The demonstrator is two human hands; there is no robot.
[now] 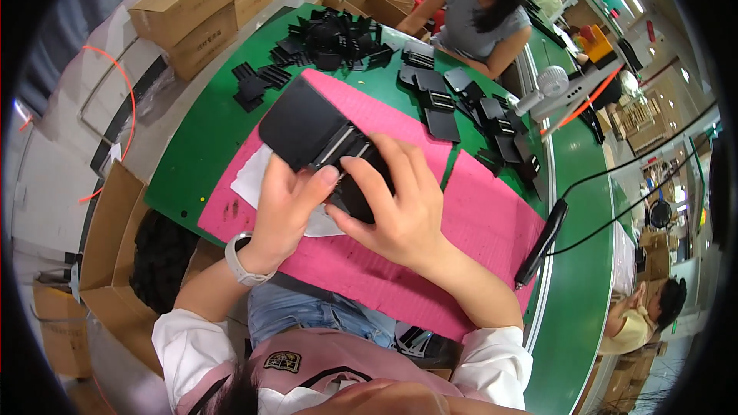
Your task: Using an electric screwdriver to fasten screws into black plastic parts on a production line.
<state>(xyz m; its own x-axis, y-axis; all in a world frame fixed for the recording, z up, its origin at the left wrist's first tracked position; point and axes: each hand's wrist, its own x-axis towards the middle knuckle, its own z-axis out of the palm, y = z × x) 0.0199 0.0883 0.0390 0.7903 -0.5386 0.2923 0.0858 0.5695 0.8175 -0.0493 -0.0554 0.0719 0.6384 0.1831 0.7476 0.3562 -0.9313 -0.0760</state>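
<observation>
Between my hands is a black hinged plastic piece [301, 124], a flat rounded plate joined to a slotted part with shiny metal rods across its middle. My left hand [288, 196] grips its near edge, the thumb pressed by the rods. My right hand [401, 204] wraps round the other end, its fingers bent over the slotted part and covering much of it. The piece is held tilted above a pink foam mat [369, 261]. Under my left hand lies a white sheet [250, 173], partly hidden.
A heap of black plastic parts [338, 38] lies at the far side of the green table [184, 161]. Assembled black pieces [434, 100] sit far right. A corded black electric screwdriver [542, 244] lies right; a white fan [552, 81] stands behind. Beyond sits a co-worker [480, 31]. An open carton [115, 261] stands left.
</observation>
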